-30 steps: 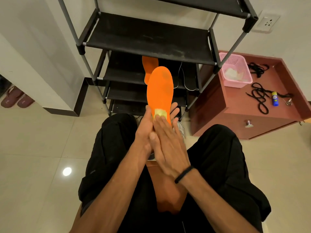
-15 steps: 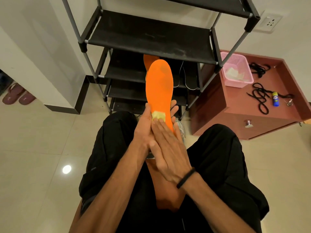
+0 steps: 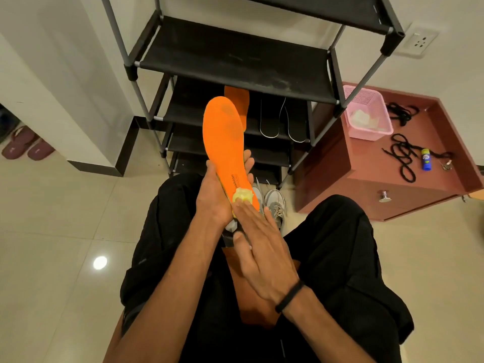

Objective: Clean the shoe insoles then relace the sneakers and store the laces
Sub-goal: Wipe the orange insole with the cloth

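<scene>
Pale floor tiles (image 3: 52, 218) fill the room below me, with a black shoe rack (image 3: 235, 56) against the wall at twelve o'clock. I see my left hand (image 3: 213, 197) curled round the heel end of the orange insole (image 3: 225, 142), thumb on one edge, fingers showing past the other, holding it toe-up over my lap. My right hand (image 3: 262, 250) lies flat, fingers straight and together, their tips pressing a crumpled yellowish wipe (image 3: 243, 197) onto the insole's heel. Just beyond, grey sneakers (image 3: 275, 203) stand on the floor. A second orange insole (image 3: 238, 100) and two dark insoles (image 3: 284, 119) rest on a rack shelf. At two o'clock, a reddish surface (image 3: 366, 166) carries a pink basket (image 3: 366, 113), black laces (image 3: 403, 158) and a small blue bottle (image 3: 426, 159).
</scene>
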Available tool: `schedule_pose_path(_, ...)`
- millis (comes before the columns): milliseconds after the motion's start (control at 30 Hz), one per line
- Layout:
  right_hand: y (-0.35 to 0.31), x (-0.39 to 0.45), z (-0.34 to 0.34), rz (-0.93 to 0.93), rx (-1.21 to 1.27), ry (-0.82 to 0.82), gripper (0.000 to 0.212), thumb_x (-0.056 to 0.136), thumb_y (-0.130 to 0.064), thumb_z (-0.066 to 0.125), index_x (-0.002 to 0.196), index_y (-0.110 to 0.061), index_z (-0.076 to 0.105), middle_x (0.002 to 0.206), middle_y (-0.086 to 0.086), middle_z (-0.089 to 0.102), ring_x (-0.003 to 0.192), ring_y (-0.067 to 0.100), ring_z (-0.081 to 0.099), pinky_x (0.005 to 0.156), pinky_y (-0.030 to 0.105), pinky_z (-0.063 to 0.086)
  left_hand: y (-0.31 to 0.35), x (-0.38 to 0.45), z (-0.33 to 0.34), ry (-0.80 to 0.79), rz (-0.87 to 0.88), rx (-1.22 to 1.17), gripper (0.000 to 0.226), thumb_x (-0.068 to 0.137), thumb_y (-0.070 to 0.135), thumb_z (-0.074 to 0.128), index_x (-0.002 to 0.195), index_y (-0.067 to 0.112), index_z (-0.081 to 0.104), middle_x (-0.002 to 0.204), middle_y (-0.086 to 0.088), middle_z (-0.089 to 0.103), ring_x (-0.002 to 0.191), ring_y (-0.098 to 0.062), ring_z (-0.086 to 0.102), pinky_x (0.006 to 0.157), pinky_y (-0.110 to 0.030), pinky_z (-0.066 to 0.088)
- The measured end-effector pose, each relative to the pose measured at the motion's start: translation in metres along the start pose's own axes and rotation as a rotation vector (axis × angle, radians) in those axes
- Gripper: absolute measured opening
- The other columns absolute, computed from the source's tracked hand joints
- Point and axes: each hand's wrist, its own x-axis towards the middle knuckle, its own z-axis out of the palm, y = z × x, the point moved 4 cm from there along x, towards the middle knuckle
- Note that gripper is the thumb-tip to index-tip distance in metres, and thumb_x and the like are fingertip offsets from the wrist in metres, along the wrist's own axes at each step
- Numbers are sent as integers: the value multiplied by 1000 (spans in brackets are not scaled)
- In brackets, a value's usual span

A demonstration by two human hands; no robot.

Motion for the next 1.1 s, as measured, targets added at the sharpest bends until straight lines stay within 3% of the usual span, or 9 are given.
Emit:
schedule_pose_path(167,20,6,7,8,-158,101,72,92,-13,56,159,-11,27,166,5,24,155,13,13,126,43,17,-10,-4,6,52,-14,-101,73,108,61,25,139,7,61,141,-10,66,123,-22,63,97,-32,47)
schedule_pose_path(267,28,21,9,83,-144,130,60,95,-2,49,153,-9,40,160,8,38,151,19,29,123,47,27,-14,-3,0,107,16,-81,71,108,62,24,133,9,64,130,-9,72,115,-21,68,88,-31,51)
schedule_pose_path(400,3,0,13,-44,-120,161,49,96,-7,40,142,-12,57,147,2,54,143,13,42,119,39,35,1,3,-13,184,94,-79,76,106,66,22,132,9,66,129,-7,73,111,-19,71,84,-30,55)
schedule_pose_path(500,-1,-7,-12,182,416,219,40,97,1,57,129,-21,69,132,-10,66,128,4,58,107,26,47,4,6,-8,210,110,8,76,105,68,26,134,9,66,128,-8,73,112,-19,71,85,-31,55)
schedule_pose_path(600,8,-6,-29,516,1109,199,26,98,-4,60,122,-5,68,117,8,74,114,26,69,102,41,53,2,4,-1,203,140,179,79,102,72,29,132,10,66,126,-9,74,112,-19,71,83,-31,54)
schedule_pose_path(767,27,3,-49,711,1438,223,39,96,-10,61,132,3,54,122,19,70,113,34,68,101,46,54,-4,-2,9,51,111,290,85,96,79,31,127,9,68,116,-12,71,103,-23,68,87,-37,54)
schedule_pose_path(967,34,27,-60,652,1311,174,21,94,-10,67,114,-2,65,107,14,76,94,26,74,74,32,62,-9,-7,21,-117,48,279,93,95,82,31,134,4,63,108,-17,67,93,-26,65,85,-42,54)
schedule_pose_path(1033,36,39,-60,575,1046,236,20,92,-8,71,111,-5,65,103,10,77,96,27,75,77,39,62,-11,-7,21,-142,8,286,96,94,84,29,133,3,64,104,-16,68,89,-27,65,86,-44,55)
schedule_pose_path(1100,36,48,-60,406,589,319,19,90,-11,75,107,-16,68,101,-2,75,95,16,73,81,41,61,-16,-8,22,-174,-47,286,97,93,85,26,131,3,63,103,-16,68,89,-28,67,86,-45,56)
